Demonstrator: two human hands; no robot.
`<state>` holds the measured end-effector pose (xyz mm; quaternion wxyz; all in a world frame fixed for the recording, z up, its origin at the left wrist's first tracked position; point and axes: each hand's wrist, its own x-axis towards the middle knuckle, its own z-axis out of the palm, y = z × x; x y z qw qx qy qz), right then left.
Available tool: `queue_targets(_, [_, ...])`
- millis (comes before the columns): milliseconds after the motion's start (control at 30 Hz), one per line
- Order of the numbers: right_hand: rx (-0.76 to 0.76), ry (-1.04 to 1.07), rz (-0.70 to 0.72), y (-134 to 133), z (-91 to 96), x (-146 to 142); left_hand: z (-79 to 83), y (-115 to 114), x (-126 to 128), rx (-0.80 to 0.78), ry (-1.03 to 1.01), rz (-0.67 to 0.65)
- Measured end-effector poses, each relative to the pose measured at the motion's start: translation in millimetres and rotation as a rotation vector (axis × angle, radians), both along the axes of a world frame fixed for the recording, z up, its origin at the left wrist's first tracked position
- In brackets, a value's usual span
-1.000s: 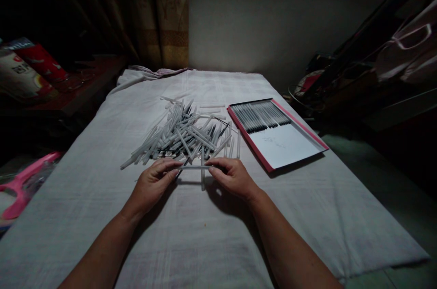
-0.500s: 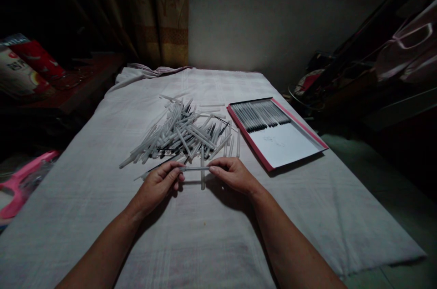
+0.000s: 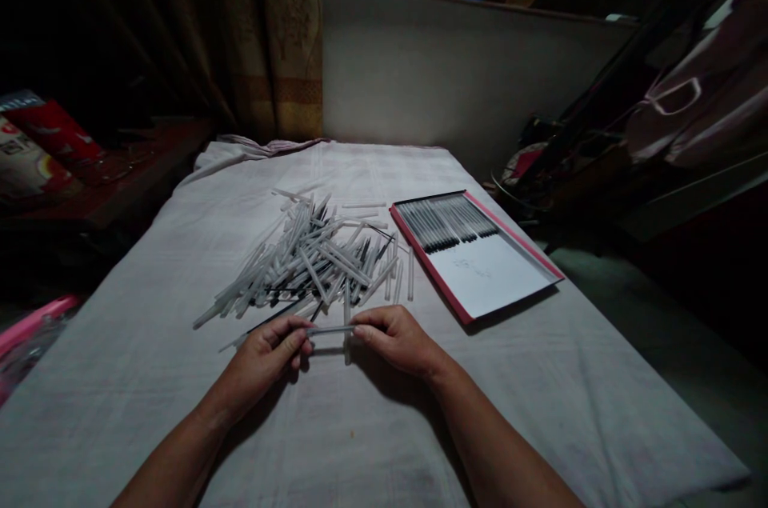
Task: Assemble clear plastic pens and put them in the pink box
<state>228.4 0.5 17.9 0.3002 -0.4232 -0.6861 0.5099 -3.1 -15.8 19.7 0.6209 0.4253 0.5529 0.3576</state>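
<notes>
Between my two hands a slim, translucent pen barrel is stretched level, just above the cloth. My left hand pinches one end of it, and my right hand pinches the other. Whether a refill sits inside is too dim to tell. Just beyond my fingers lies a loose heap of clear pen barrels, mixed with dark refills. One barrel lies pointing towards me beneath the held one. To the right, a shallow red-edged box holds a row of black-tipped pens along its far half.
A pale checked cloth covers the table. At the left stand a dark side table with red and white packages and a pink object. A curtain and wall rise behind; draped fabric hangs right.
My head view has tilted up slightly, so everything sits lower in the picture. Both hands still hold the pen barrel by its ends, a little closer together than before.
</notes>
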Motion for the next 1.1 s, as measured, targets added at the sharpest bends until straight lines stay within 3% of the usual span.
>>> queue_targets(200, [0.072, -0.05, -0.095, -2, 8.4, -3, 6.0, -2, 7, -0.004, -0.051, 0.02])
queue_targets(333, [0.188, -0.075, -0.217, 7, 23.9, 16, 6.7, -1, 8, 0.033, -0.073, 0.067])
queue_targets(500, [0.271, -0.017, -0.744, 59, 33.9, 88, 3.3, 5, -1, 0.051, -0.11, 0.078])
queue_targets(600, [0.265, -0.263, -0.987, 102, 31.2, 134, 1.4, 8, -7, 0.026, -0.172, 0.072])
queue_targets(667, [0.22, -0.552, -0.997, 123, 26.4, 153, -0.5, 10, -10, 0.012, -0.219, 0.078])
queue_targets(733, [0.195, -0.67, -1.0, 136, 20.3, 162, -2.9, 10, -12, -0.003, -0.263, 0.088])
queue_targets(1100, [0.205, -0.918, -0.937, 146, -1.6, 158, 0.1, 10, -10, -0.049, -0.313, 0.147])
